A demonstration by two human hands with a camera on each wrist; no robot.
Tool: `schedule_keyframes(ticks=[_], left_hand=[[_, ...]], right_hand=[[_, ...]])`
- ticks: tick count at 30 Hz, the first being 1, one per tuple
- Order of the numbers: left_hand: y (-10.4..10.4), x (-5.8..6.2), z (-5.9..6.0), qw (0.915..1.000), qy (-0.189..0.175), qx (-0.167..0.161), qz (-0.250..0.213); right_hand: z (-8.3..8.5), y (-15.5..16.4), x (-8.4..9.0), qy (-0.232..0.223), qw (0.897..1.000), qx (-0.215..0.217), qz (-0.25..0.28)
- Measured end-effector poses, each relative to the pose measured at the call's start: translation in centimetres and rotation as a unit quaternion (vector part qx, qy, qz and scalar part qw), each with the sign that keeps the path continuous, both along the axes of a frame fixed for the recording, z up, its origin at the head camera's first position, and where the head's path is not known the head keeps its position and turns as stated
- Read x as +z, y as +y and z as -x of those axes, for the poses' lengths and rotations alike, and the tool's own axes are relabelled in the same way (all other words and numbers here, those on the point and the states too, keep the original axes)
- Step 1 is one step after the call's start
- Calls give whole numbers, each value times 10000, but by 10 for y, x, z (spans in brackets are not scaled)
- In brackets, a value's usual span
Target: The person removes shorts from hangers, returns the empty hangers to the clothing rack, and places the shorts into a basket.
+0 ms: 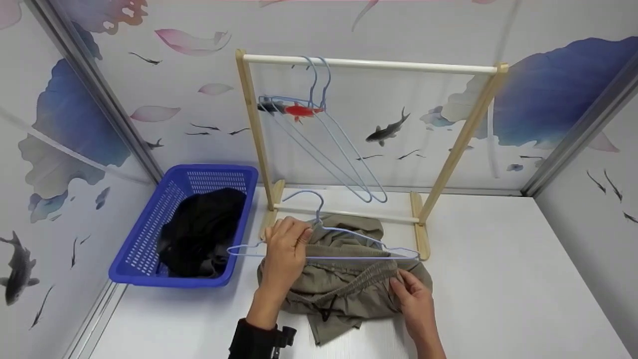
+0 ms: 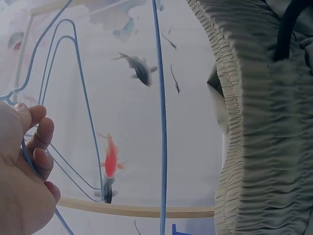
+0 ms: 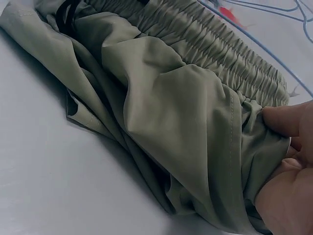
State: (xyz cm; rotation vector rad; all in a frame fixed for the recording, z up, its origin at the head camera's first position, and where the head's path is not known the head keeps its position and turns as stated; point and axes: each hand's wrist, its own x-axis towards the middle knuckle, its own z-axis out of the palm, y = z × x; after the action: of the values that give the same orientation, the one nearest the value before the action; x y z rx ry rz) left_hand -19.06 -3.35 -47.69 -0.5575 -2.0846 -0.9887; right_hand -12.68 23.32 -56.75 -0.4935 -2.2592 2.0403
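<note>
My left hand [image 1: 285, 249] grips a light-blue wire hanger [image 1: 349, 258] just below its hook, on the left shoulder. Olive-grey pants [image 1: 344, 296] with a gathered elastic waistband and a black drawstring [image 1: 326, 309] lie bunched on the white table under the hanger. At the waistband's right end, my right hand [image 1: 417, 301] pinches the cloth between thumb and fingers. In the left wrist view the hanger's bottom bar [image 2: 163, 112] runs beside the waistband [image 2: 239, 122], with a gap between them. The right wrist view shows the thumb [image 3: 281, 120] on the pants just under the waistband.
A wooden rack with a white rail [image 1: 374, 64] stands behind the pants. Two blue hangers [image 1: 344, 142] hang at its left part. On the left is a blue basket [image 1: 119, 269] holding dark cloth [image 1: 199, 234]. Printed wall panels [image 1: 389, 30] enclose the table [image 1: 508, 279].
</note>
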Motion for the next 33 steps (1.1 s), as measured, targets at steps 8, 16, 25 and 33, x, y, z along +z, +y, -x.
schedule_keyframes(ticks=[8,16,25,33], left_hand=[[0,-2,0,9999,-80,-43,72],[2,-1,-2,9994,-50,-246,234],[5,1,-4,9984,67,-365,416],[8,0,-3,9977,203,-465,439]], right_hand=[[0,8,7,138,9997,-91,157],[-1,18,18,594,9969,-311,419],[-4,21,27,1494,9885,-194,-113],[-6,21,26,1934,9800,421,-195]])
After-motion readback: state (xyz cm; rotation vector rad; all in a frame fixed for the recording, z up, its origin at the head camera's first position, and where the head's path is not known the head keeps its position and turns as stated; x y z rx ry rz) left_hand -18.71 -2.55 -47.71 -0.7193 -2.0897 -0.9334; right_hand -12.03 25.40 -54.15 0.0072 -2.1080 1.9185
